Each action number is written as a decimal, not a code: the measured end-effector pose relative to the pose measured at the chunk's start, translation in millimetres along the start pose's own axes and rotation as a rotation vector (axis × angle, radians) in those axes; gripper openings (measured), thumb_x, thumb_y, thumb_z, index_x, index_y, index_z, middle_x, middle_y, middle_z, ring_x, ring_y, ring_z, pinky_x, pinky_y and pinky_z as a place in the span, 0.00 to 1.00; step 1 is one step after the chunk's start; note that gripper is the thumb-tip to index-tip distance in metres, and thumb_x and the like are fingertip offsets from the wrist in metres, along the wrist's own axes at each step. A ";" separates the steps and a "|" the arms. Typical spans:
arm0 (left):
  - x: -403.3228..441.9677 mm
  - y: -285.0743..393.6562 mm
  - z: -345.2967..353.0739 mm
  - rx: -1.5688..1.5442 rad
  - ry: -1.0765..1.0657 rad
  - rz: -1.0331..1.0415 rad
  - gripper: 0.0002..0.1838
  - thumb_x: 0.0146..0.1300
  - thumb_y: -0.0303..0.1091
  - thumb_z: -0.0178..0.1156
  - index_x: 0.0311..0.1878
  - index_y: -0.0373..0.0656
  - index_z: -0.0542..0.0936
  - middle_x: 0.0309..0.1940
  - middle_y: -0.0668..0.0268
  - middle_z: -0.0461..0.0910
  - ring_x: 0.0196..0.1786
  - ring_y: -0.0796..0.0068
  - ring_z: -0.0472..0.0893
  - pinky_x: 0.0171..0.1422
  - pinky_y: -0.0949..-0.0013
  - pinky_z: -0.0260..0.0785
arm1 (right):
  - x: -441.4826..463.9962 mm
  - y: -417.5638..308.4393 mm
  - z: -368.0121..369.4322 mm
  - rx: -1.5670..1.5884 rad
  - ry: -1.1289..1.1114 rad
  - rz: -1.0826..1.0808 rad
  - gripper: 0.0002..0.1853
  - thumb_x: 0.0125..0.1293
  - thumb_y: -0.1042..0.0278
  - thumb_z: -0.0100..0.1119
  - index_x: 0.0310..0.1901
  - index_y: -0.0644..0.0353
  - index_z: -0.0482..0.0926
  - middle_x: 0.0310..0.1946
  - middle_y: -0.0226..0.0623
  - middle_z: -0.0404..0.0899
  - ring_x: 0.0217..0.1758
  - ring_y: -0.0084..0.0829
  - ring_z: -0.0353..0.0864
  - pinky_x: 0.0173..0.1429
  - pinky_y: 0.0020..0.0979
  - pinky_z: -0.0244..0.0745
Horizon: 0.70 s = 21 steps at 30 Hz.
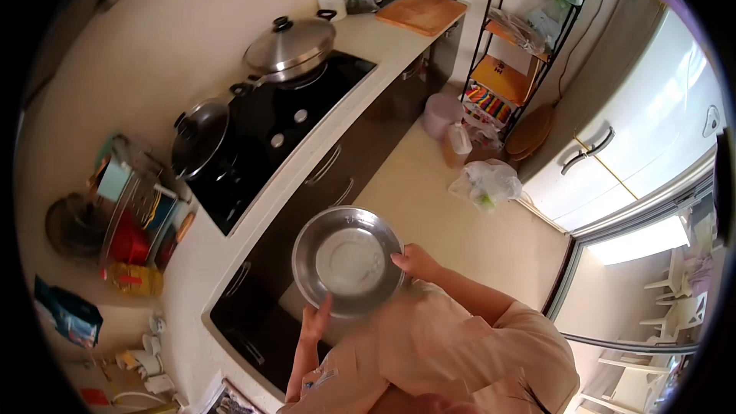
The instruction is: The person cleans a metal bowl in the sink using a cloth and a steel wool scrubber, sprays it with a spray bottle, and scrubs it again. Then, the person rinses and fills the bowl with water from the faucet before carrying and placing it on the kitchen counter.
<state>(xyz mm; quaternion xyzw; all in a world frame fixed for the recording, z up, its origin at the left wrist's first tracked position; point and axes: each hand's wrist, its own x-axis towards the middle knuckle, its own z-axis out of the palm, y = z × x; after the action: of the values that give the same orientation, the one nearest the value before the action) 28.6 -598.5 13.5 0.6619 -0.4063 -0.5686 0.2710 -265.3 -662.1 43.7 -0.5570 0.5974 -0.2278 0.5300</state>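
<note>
A round metal basin point(349, 261) is held in front of the body, its inside facing up, with a whitish patch at its bottom. My left hand point(316, 319) grips the near left part of the rim, thumb over the edge. On the right side of the rim, my right hand point(415, 261) is closed, its thumb on top. The fingers under the basin are hidden. Beyond the basin, a black stove point(284, 119) carries a lidded steel pan point(290, 50) and a smaller pan with a glass lid point(202, 138).
The pale counter edge point(253, 234) runs along the left. A dish rack point(138, 215) and oil bottle point(134, 280) stand farther left. At the back are a cutting board point(422, 13) and a shelf rack point(502, 77). A plastic bag point(488, 182) lies on the floor near the white fridge point(636, 130).
</note>
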 end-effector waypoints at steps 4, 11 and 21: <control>65.5 39.5 58.4 -0.121 -0.048 0.113 0.18 0.61 0.40 0.55 0.47 0.35 0.74 0.36 0.70 0.75 0.39 0.82 0.70 0.39 0.74 0.63 | 43.0 21.2 -61.8 -0.100 0.210 -0.071 0.24 0.57 0.55 0.49 0.17 0.71 0.74 0.11 0.48 0.72 0.18 0.42 0.77 0.30 0.38 0.71; 178.4 119.0 137.5 -0.171 -0.152 0.206 0.18 0.62 0.35 0.54 0.52 0.34 0.72 0.45 0.66 0.75 0.48 0.77 0.71 0.50 0.73 0.63 | 127.2 38.3 -180.1 -0.128 0.273 0.020 0.23 0.57 0.56 0.49 0.18 0.71 0.75 0.13 0.52 0.71 0.20 0.44 0.77 0.31 0.40 0.71; 350.7 270.9 202.3 0.007 -0.301 0.287 0.13 0.61 0.35 0.55 0.44 0.36 0.77 0.35 0.68 0.78 0.36 0.78 0.74 0.38 0.73 0.66 | 245.9 22.8 -318.3 0.056 0.393 0.185 0.23 0.56 0.56 0.50 0.20 0.74 0.72 0.13 0.50 0.69 0.19 0.38 0.74 0.26 0.39 0.66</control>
<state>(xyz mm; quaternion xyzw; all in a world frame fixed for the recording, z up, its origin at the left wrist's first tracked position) -222.3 -1016.0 7.3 0.5055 -0.5344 -0.6153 0.2833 -512.4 -980.1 37.1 -0.4299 0.7311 -0.2989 0.4374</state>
